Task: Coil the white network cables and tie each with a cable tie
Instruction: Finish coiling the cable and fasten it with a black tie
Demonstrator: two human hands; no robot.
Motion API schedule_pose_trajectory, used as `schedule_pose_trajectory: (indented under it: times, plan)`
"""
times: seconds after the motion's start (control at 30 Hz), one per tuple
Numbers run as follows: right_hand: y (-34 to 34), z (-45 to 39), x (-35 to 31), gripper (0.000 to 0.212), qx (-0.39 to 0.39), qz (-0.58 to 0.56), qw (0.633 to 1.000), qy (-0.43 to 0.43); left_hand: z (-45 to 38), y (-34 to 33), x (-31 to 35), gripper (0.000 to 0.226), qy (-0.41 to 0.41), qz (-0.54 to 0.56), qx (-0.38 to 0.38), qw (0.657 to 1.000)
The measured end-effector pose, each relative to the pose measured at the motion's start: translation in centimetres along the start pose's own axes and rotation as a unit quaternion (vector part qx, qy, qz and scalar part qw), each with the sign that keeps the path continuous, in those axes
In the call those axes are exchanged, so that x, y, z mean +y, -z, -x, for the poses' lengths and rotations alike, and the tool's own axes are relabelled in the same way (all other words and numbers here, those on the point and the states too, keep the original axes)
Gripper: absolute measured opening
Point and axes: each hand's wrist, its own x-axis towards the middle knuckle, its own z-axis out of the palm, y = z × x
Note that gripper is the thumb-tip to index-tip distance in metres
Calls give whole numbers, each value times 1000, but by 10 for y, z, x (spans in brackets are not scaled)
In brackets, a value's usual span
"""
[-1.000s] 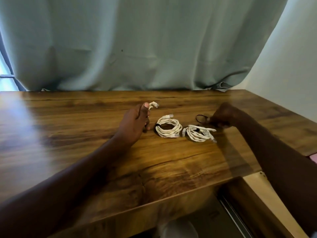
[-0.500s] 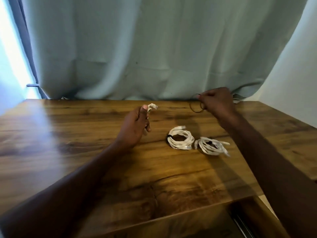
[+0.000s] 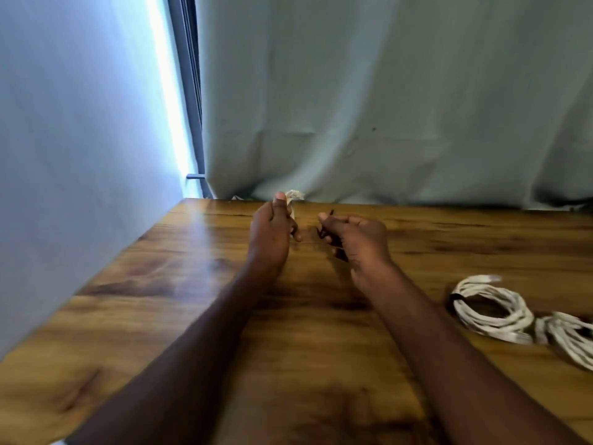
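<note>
My left hand (image 3: pixel 272 234) grips a small white cable bundle (image 3: pixel 293 197); only its top end shows above my thumb. Close to its right, my right hand (image 3: pixel 356 242) pinches a thin dark cable tie (image 3: pixel 324 231) between the fingertips. The two hands are a short gap apart above the wooden table (image 3: pixel 305 332). At the right, a coiled white cable (image 3: pixel 491 308) with a dark tie on its left side lies flat. A second white coil (image 3: pixel 569 340) lies beside it, cut off by the frame edge.
A pale green curtain (image 3: pixel 385 107) hangs right behind the table's far edge. On the left stand a light wall (image 3: pixel 80 139) and a dark window frame (image 3: pixel 189 91). The table's left edge runs diagonally toward me.
My right hand has carried the dark tie left, from above the coils to beside my left hand. The view has swung left, so the two coils now lie at the far right.
</note>
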Motion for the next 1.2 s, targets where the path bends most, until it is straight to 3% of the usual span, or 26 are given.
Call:
schedule_pose_trajectory:
  times: [0.13, 0.3, 0.5, 0.63, 0.73, 0.83, 0.97, 1.2]
  plan:
    - [6, -11, 8, 34, 16, 16, 999, 41, 2, -14, -16, 46, 12, 10, -52, 999]
    - [18, -21, 11, 30, -10, -48, 998, -26, 5, -21, -19, 46, 29, 35, -80, 996]
    - [17, -22, 13, 15, -119, -86, 985, -94, 6, -13, -12, 45, 65, 66, -59, 994]
    - [14, -18, 16, 20, -195, -80, 972, -107, 7, -11, -11, 68, 74, 32, -64, 995]
    - [11, -14, 17, 11, -178, -85, 974, -112, 6, -12, -9, 62, 59, -2, -76, 995]
    - [10, -11, 15, 4, -99, -56, 990, -87, 6, -12, -8, 56, 61, 0, -108, 992]
    - [7, -11, 16, 12, -41, -71, 993, -82, 11, -16, -3, 55, 68, -1, -157, 985]
    - [14, -11, 10, 16, -152, -217, 936, -230, 18, -16, 4, 48, 71, 27, -185, 980]
